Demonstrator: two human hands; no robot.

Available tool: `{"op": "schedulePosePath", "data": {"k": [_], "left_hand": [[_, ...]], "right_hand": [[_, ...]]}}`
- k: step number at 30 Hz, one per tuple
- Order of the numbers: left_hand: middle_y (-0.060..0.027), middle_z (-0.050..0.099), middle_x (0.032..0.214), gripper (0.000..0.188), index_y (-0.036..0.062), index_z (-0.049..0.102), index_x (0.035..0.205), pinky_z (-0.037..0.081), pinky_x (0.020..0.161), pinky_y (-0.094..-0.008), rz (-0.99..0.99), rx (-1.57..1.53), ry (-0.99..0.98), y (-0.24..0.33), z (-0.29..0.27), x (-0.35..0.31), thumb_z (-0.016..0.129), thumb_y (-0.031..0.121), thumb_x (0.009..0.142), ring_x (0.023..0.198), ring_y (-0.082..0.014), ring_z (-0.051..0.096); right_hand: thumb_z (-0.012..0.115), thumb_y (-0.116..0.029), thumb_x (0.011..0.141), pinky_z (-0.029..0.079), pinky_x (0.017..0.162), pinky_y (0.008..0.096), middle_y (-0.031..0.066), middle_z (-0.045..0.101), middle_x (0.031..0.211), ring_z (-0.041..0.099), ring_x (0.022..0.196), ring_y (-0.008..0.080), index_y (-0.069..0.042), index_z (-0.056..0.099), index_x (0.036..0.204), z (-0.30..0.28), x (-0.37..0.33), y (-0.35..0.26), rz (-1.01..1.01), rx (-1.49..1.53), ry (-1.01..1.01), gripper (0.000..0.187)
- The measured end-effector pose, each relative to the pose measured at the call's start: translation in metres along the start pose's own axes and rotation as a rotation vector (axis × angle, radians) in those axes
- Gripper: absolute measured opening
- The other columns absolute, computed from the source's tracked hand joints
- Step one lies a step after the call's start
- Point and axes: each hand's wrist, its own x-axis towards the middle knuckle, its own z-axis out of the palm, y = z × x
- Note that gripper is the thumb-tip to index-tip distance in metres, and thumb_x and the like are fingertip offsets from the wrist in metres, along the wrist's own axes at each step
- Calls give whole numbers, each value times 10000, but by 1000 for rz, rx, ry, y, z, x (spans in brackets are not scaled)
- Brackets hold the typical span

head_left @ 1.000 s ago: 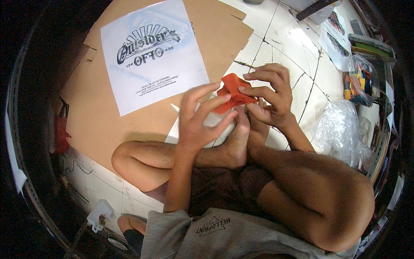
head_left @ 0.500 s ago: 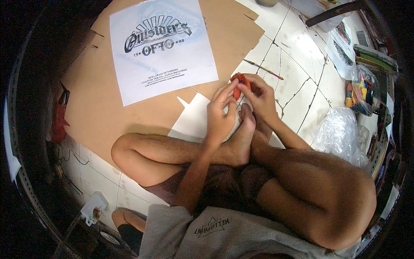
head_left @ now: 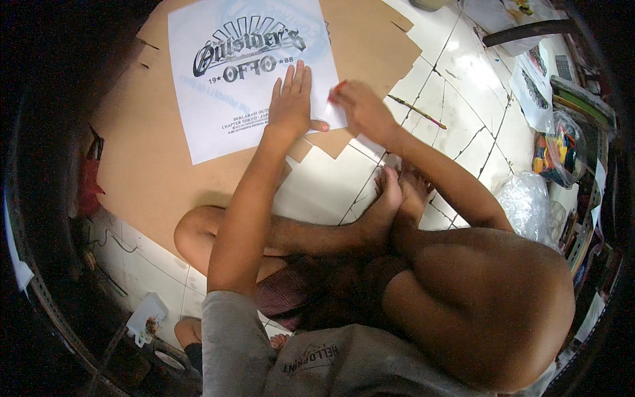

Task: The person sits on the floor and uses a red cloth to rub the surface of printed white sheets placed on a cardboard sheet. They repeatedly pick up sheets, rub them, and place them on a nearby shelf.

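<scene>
A white sheet of paper (head_left: pixel 192 109) with a black printed design lies on a brown cardboard sheet (head_left: pixel 135 159). Faint blue marks show through it. Flat on the paper's lower right part rests my left hand (head_left: pixel 290 109), fingers stretched out and thumb apart. Just off the sheet's right edge is my right hand (head_left: pixel 367 112), smeared by motion. Its fingers are closed on a small crumpled orange-red cloth (head_left: pixel 338 91), mostly hidden by the hand.
A thin stick (head_left: pixel 417 111) lies on the white tiled floor (head_left: pixel 317 175). Toward the right are a clear plastic bag (head_left: pixel 526 202) and a bag of colourful items (head_left: pixel 555 155). A dark bar (head_left: pixel 529 30) crosses the far right. A white container (head_left: pixel 147 316) stands near left.
Both hands were together over my feet, holding the orange-red cloth. My left hand has let go and moved forward onto the paper; my right hand has carried the cloth forward and left.
</scene>
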Motion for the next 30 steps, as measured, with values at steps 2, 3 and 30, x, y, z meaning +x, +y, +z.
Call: {"op": "schedulePosePath", "data": {"k": [2, 3, 30], "left_hand": [[-191, 112, 1689, 1464, -9, 129, 1597, 164, 1246, -516, 6, -6, 13, -4, 6, 0, 898, 616, 519, 1566, -335, 114], [-188, 103, 1691, 1468, -8, 125, 1599, 163, 1245, -516, 0, 24, -13, -3, 6, 3, 897, 619, 519, 1567, -332, 108], [-127, 196, 1684, 1137, 82, 241, 1593, 181, 1237, -563, 277, -70, -227, -21, -34, -51, 903, 292, 693, 1557, -349, 158]], "right_hand": [[622, -74, 784, 455, 997, 395, 135, 614, 1140, 571, 1096, 317, 44, 647, 1163, 8, 3, -2, 84, -19, -14, 397], [618, -65, 805, 455, 987, 395, 135, 616, 1138, 576, 1081, 318, 44, 649, 1155, 17, -7, -11, 129, 166, -74, 368], [490, -151, 1012, 560, 812, 363, 156, 654, 1201, 663, 1047, 262, 50, 621, 1171, -71, 13, 24, 759, 1605, 484, 288]]}}
